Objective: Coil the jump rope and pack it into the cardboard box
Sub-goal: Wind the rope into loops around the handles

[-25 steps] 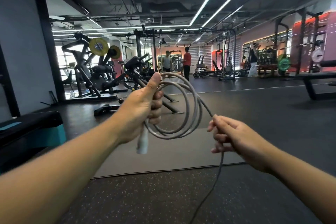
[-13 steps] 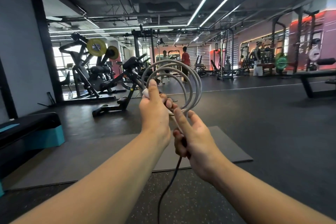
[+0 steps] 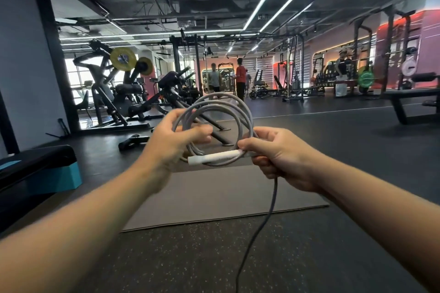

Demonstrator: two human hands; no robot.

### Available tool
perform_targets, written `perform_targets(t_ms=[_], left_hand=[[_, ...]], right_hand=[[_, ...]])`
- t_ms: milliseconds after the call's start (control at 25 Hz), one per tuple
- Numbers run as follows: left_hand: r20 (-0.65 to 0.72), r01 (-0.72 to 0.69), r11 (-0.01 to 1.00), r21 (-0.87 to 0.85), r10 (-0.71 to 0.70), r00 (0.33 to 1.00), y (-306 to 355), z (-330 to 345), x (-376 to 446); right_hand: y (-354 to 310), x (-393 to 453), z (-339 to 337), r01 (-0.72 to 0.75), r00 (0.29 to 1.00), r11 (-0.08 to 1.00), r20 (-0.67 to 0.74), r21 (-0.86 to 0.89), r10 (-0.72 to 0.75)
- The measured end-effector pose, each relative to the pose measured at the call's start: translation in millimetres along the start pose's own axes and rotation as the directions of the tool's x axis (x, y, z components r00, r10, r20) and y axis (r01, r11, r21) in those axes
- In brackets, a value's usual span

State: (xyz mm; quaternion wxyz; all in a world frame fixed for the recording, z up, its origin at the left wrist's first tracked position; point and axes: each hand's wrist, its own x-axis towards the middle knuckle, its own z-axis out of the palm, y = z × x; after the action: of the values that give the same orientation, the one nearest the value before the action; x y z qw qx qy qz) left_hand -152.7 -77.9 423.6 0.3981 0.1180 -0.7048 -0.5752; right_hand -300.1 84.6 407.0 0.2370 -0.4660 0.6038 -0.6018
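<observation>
**Mid-air over the mat: last loops of the coil**

Over the near floor, between both outstretched arms, I have the jump rope [image 3: 221, 121] gathered into several round loops at chest height. The left hand [image 3: 173, 143] is closed around the left side of the coil, thumb across the strands. The right hand [image 3: 276, 154] is closed on the right side, pinning the white handle [image 3: 214, 157] flat against the lowest loops, and the free tail [image 3: 262, 226] runs out from under that palm down toward the floor.

To finish this step well, I judge I should keep the left grip fixed as the anchor, draw the tail up in loops matched to the ones already made, and lay each turn flat beside the last instead of crossing it (a twisted turn will likely spring open in the box). The cardboard box is not in view, so packing is yet to come.

The cord is grey, smooth-looking and fairly stiff, holding clean open circles without sagging. The handle is a plain white cylinder, matte. Below lies a thin grey mat [image 3: 214, 202] on dark speckled rubber flooring [image 3: 190, 264].
</observation>
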Motion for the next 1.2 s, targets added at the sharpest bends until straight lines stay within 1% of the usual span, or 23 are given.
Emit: perform_targets(t_ms=[40,80,120,160,200,240,280,320,400,440,480,560,640,680,720,760,800,840,880,1000,1120,1160,1200], left_hand=[[0.094,-0.048,0.992,0.113,0.037,0.995,11.4,-5.3,4.8],[0.198,-0.104,0.960,0.261,0.053,0.979,24.0,-8.2,9.5],[0.298,-0.165,0.890,0.424,0.035,0.954,37.0,-8.4,13.8],[0.392,-0.230,0.789,0.570,-0.015,0.920,48.8,-5.2,17.7],[0.468,-0.297,0.672,0.678,-0.082,0.880,58.1,1.5,21.5],[0.522,-0.352,0.578,0.736,-0.154,0.839,64.7,10.0,24.5],[0.551,-0.369,0.535,0.760,-0.228,0.803,68.6,18.6,26.9],[0.557,-0.333,0.550,0.766,-0.309,0.771,69.6,25.7,29.2],[0.532,-0.200,0.582,0.788,-0.481,0.697,65.1,33.7,28.6],[0.515,-0.156,0.577,0.802,-0.534,0.670,60.6,34.1,26.1],[0.503,-0.122,0.585,0.802,-0.550,0.666,55.9,34.3,23.2],[0.508,-0.067,0.669,0.740,-0.492,0.707,46.8,31.9,17.2],[0.524,-0.007,0.785,0.619,-0.406,0.749,40.5,27.5,14.9],[0.522,0.036,0.824,0.565,-0.390,0.759,39.2,26.3,14.3],[0.514,0.063,0.840,0.538,-0.387,0.765,39.0,26.6,13.0],[0.504,0.066,0.837,0.544,-0.388,0.772,38.8,28.5,11.8],[0.491,0.049,0.820,0.570,-0.387,0.781,39.2,31.2,10.1],[0.469,0.022,0.797,0.603,-0.377,0.799,39.5,34.2,8.9],[0.444,-0.002,0.775,0.632,-0.360,0.820,39.6,36.9,9.0],[0.395,-0.024,0.744,0.668,-0.327,0.859,37.4,41.1,11.1],[0.386,-0.022,0.770,0.638,-0.295,0.874,29.8,41.8,9.4],[0.392,-0.044,0.784,0.619,-0.260,0.882,26.8,41.7,7.5],[0.403,-0.086,0.795,0.600,-0.208,0.891,23.2,40.9,5.6]], right_hand=[[-4.0,-1.5,-3.4,0.001,1.000,0.998,0.025,-0.064,0.001],[-6.5,-2.8,-6.3,0.009,0.999,0.991,0.045,-0.135,-0.003],[-8.4,-3.9,-8.4,0.019,0.998,0.978,0.062,-0.208,-0.007],[-10.2,-4.8,-9.4,0.032,0.997,0.961,0.079,-0.276,-0.010],[-12.1,-5.8,-9.2,0.044,0.995,0.941,0.098,-0.335,-0.012],[-14.2,-6.0,-8.2,0.052,0.993,0.923,0.118,-0.380,-0.008],[-15.4,-5.8,-7.1,0.057,0.991,0.909,0.135,-0.413,-0.001],[-15.8,-4.9,-6.9,0.060,0.989,0.898,0.145,-0.437,0.005],[-16.3,-4.5,-9.2,0.054,0.990,0.874,0.142,-0.483,0.018],[-16.0,-5.2,-11.5,0.045,0.990,0.863,0.136,-0.503,0.028],[-15.0,-6.6,-14.8,0.034,0.991,0.862,0.128,-0.505,0.036],[-11.7,-9.8,-19.3,0.022,0.995,0.904,0.094,-0.428,0.020],[-7.2,-11.3,-19.1,0.043,0.998,0.968,0.054,-0.247,-0.031],[-4.6,-11.1,-18.1,0.056,0.998,0.984,0.046,-0.169,-0.049],[-1.9,-10.4,-16.9,0.066,0.997,0.987,0.047,-0.148,-0.060],[0.5,-9.5,-16.0,0.083,0.996,0.975,0.050,-0.208,-0.074],[2.0,-9.0,-14.8,0.108,0.994,0.942,0.059,-0.318,-0.094],[2.1,-8.3,-13.2,0.132,0.991,0.900,0.076,-0.415,-0.110],[0.9,-8.3,-12.0,0.150,0.988,0.868,0.097,-0.474,-0.118],[-4.1,-6.5,-12.3,0.187,0.981,0.819,0.154,-0.543,-0.121],[-5.9,-7.5,-12.3,0.193,0.979,0.765,0.178,-0.614,-0.103],[-5.4,-8.1,-11.1,0.197,0.978,0.767,0.183,-0.611,-0.105],[-5.9,-9.2,-9.7,0.194,0.977,0.792,0.183,-0.578,-0.105]])
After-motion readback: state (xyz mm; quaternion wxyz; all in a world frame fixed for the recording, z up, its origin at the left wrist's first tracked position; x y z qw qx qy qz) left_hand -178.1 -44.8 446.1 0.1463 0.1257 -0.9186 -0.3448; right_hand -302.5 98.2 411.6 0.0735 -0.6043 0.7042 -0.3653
